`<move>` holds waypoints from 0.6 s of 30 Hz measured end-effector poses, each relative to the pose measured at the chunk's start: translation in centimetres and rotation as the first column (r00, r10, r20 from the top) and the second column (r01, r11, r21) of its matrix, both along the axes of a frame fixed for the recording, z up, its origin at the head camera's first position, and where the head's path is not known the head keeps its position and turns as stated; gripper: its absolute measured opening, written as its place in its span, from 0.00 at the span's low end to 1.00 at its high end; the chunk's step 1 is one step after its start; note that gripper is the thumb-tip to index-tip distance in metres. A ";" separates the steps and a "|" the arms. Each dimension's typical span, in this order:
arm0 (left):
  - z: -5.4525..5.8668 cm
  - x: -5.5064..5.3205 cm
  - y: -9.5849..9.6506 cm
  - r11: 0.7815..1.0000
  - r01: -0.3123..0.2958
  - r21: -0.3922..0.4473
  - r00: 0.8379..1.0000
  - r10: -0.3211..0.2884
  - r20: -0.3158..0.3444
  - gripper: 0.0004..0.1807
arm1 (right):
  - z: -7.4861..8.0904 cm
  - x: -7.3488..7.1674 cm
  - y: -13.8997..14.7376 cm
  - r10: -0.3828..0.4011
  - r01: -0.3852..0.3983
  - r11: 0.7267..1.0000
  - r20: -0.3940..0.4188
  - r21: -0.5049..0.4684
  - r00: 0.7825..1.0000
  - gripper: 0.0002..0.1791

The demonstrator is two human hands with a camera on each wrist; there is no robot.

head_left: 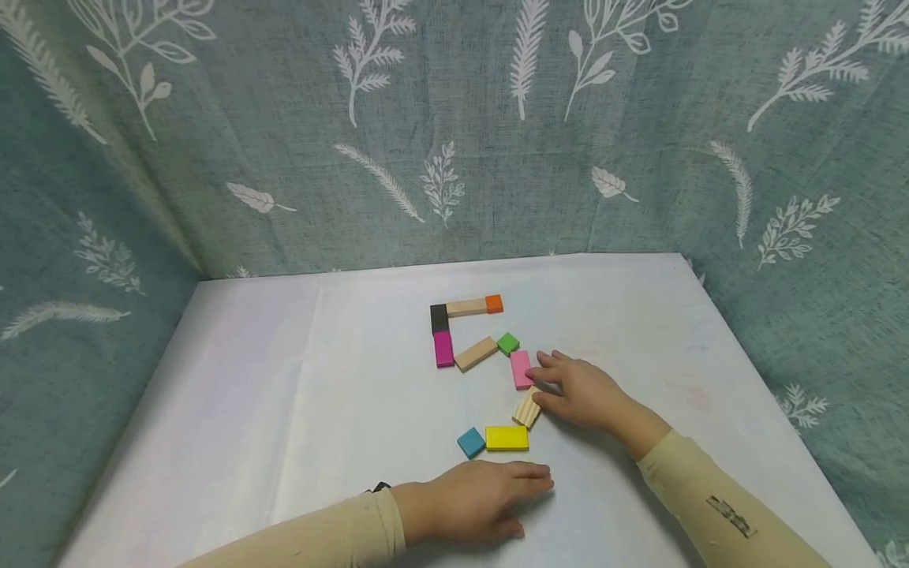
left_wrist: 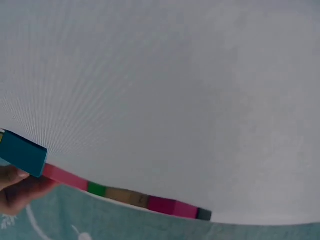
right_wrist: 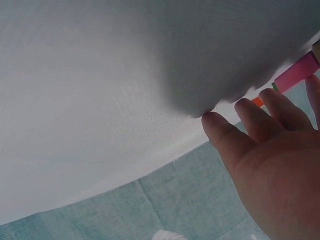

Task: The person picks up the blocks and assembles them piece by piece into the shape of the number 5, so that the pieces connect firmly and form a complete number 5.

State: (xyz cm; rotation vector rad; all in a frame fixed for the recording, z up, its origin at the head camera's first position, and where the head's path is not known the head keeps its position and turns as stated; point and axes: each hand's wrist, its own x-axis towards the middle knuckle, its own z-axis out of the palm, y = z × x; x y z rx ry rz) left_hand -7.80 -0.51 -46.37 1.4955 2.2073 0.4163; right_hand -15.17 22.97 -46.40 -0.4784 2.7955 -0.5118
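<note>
My right hand (head_left: pixel 585 390) reaches in from the right with its fingers spread. Its fingertips lie at a pink block (head_left: pixel 521 369) and a striped natural-wood block (head_left: pixel 527 408). In the right wrist view, the fingers (right_wrist: pixel 222 132) stretch low over the white cloth beside the pink block (right_wrist: pixel 297 72). Palm down, my left hand (head_left: pixel 476 497) has its fingers extended just in front of a yellow block (head_left: pixel 507 438), holding nothing. A blue block (head_left: pixel 471 442) sits at the yellow one's left end. The left wrist view shows the blue block (left_wrist: pixel 22 152) up close.
Farther back, the winding row continues with green (head_left: pixel 507 343), plain wood (head_left: pixel 476 354), magenta (head_left: pixel 443 349), black (head_left: pixel 439 319), another wood (head_left: pixel 466 308) and orange (head_left: pixel 493 304) blocks. A green leaf-patterned curtain (head_left: pixel 483 197) borders the white-covered table (head_left: pixel 355 410).
</note>
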 end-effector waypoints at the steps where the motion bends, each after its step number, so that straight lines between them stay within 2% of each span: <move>1: 0.1 0.0 -0.2 1.000 -0.007 -0.007 1.000 0.007 -0.025 0.35 | 0.0 0.0 0.0 0.001 -0.001 1.000 0.000 0.001 1.000 0.27; 3: 0.3 0.1 -1.0 1.000 -0.024 -0.009 0.997 0.023 -0.078 0.31 | 0.0 0.0 0.0 -0.001 0.001 1.000 0.003 0.005 1.000 0.27; 6: 0.3 0.3 -3.5 0.997 -0.076 0.013 0.989 0.077 -0.128 0.25 | -0.1 -0.1 -0.4 0.008 -0.008 1.000 0.007 0.010 1.000 0.28; 10: 0.0 0.4 -7.7 0.985 -0.161 0.061 0.978 0.168 -0.124 0.25 | 0.1 -0.2 -0.6 0.007 -0.007 1.000 0.016 0.024 1.000 0.28; 12: -0.1 0.1 -9.4 0.974 -0.210 0.083 0.972 0.218 -0.093 0.28 | 0.1 -0.2 -0.5 0.001 -0.001 1.000 0.022 0.030 1.000 0.29; 15: -0.1 -0.6 -10.9 0.941 -0.323 0.097 0.944 0.328 -0.037 0.38 | 0.0 -0.2 -0.3 -0.010 0.010 1.000 0.028 0.026 1.000 0.29; 16: -0.2 -0.8 -11.2 0.925 -0.368 0.093 0.928 0.371 -0.020 0.42 | 0.0 -0.2 -0.2 -0.014 0.013 1.000 0.030 0.020 0.999 0.29; 18: -0.3 -1.2 -11.2 0.898 -0.437 0.053 0.898 0.439 -0.035 0.49 | -0.3 -0.1 -0.1 -0.025 0.024 1.000 0.040 0.009 0.999 0.29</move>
